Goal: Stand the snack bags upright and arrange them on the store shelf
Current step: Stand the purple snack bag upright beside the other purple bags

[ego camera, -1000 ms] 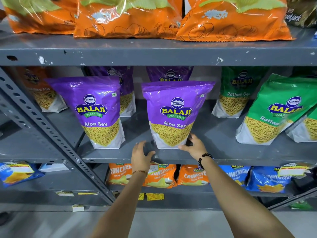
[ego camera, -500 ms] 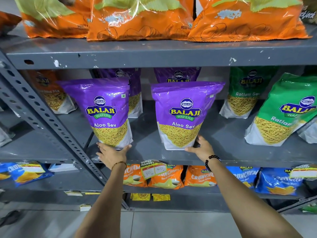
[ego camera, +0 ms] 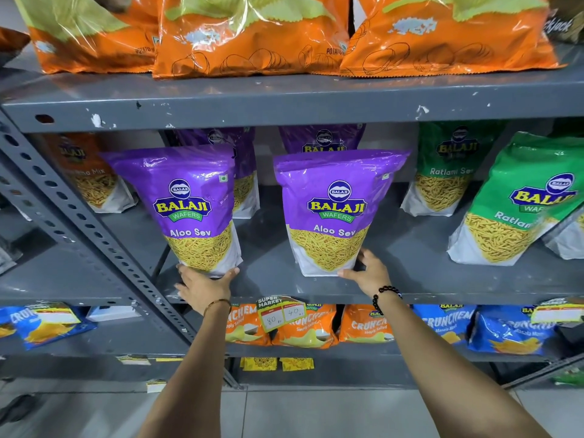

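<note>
Two purple Aloo Sev bags stand upright at the front of the grey middle shelf (ego camera: pixel 410 289). My left hand (ego camera: pixel 203 286) cups the bottom of the left purple bag (ego camera: pixel 189 213). My right hand (ego camera: pixel 368 273) grips the lower right corner of the right purple bag (ego camera: pixel 335 216). Behind each stands another purple bag (ego camera: pixel 322 140), mostly hidden. To the right, a green Ratlami Sev bag (ego camera: pixel 521 210) leans to the left at the shelf front, with another green bag (ego camera: pixel 448 172) upright behind it.
An orange-topped mix bag (ego camera: pixel 88 175) stands at the back left. Large orange chip bags (ego camera: pixel 252 33) lie on the top shelf. Orange and blue Crunchem bags (ego camera: pixel 303 327) fill the lower shelf, with a price tag (ego camera: pixel 281 312) on its edge. A perforated steel brace (ego camera: pixel 94 241) crosses at left.
My left hand moved from beside the right purple bag over to the bottom of the left purple bag and closed on it. My right hand stayed at the right bag's corner.
</note>
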